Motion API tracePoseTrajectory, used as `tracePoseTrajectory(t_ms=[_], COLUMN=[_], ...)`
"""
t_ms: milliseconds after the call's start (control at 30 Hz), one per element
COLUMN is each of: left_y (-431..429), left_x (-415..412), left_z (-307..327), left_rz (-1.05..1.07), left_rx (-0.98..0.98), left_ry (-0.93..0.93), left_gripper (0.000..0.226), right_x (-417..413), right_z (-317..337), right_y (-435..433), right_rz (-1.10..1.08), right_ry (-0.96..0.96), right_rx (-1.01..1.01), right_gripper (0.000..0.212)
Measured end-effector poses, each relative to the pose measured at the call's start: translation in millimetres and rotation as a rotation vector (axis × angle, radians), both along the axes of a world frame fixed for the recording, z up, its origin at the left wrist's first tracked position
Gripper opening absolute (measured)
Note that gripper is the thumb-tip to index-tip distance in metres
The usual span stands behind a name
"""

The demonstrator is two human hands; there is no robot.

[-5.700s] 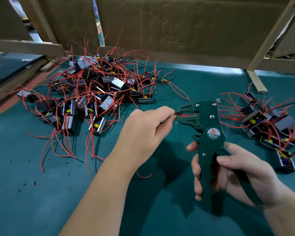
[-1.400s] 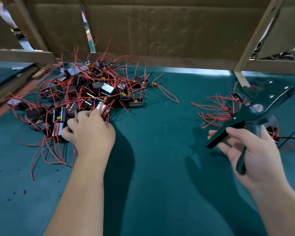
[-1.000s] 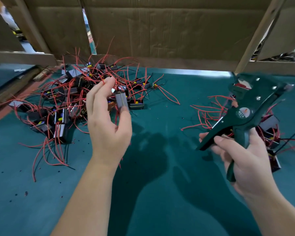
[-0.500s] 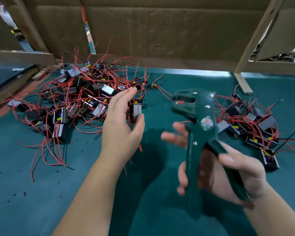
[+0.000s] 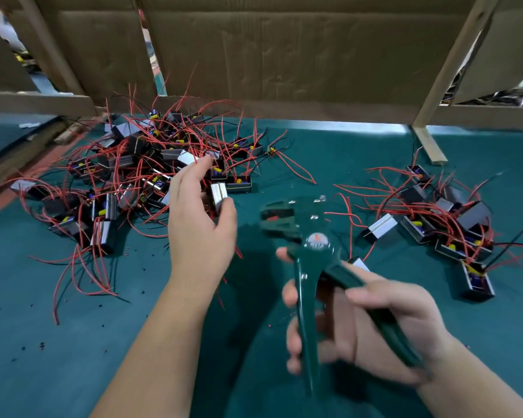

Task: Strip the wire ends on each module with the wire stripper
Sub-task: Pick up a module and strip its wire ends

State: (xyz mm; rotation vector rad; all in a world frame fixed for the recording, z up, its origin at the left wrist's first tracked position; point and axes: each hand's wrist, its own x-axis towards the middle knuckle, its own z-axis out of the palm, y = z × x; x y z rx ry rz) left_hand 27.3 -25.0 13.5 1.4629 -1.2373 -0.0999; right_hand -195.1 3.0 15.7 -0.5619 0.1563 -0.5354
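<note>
As left hand point(image 5: 200, 233) pinches module point(image 5: 218, 194), stripper point(image 5: 310, 248) (blurred) gripped

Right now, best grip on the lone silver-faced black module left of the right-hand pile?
Probably pinch the silver-faced black module across its long edges from above: the flat face tilts up, both edges show, and the right-hand pile of red-wired modules crowds its right end.

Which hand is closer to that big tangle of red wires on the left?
Left. The left hand, holding a module, is beside the tangle; the right hand, gripping the wire stripper, is farther right.
</note>
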Motion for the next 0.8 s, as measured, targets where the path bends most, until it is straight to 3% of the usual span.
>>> tracePoseTrajectory(t_ms=[100,200,333,500,633,700,800], left_y=[-0.2,0.6,0.4,1.1,2.5,4.6,5.4], left_x=[0.1,-1.1,-1.7,-2.9,-3.8,-6.7,-10.1], left_z=[0.7,0.3,0.0,-0.6,-1.1,2.3,4.0], left_rz=[0.007,0.0,0.004,-0.001,-0.04,-0.111,-0.148], left_rx=[-0.007,-0.001,0.015,0.04,0.022,-0.003,-0.005], left_ry=[0.016,0.003,0.006,0.063,0.078,0.116,0.165], left_gripper=[0.054,0.055,0.056,0.057,0.064,0.082,0.104], right_x=[6.7,8.5,7.9,-5.3,-20.1,-26.4,-27.8], right_z=[6.8,3.7,-3.2,-6.2,-4.4,-2.4,5.9], right_y=[-15.9,-19.7,-26.7,-49.3,-59.4,-57.4,-48.3], right_rz=[-0.131,-0.27,-0.409,-0.726,-0.985,-1.038,-0.823], right_ry=[-0.004,0.148,0.266,0.551,0.66,0.662,0.448], right_rx=[-0.005,0.014,-0.025,-0.089,-0.103,-0.169,-0.278], right_gripper=[0.079,0.093,0.073,0.037,0.026,0.035,0.04])
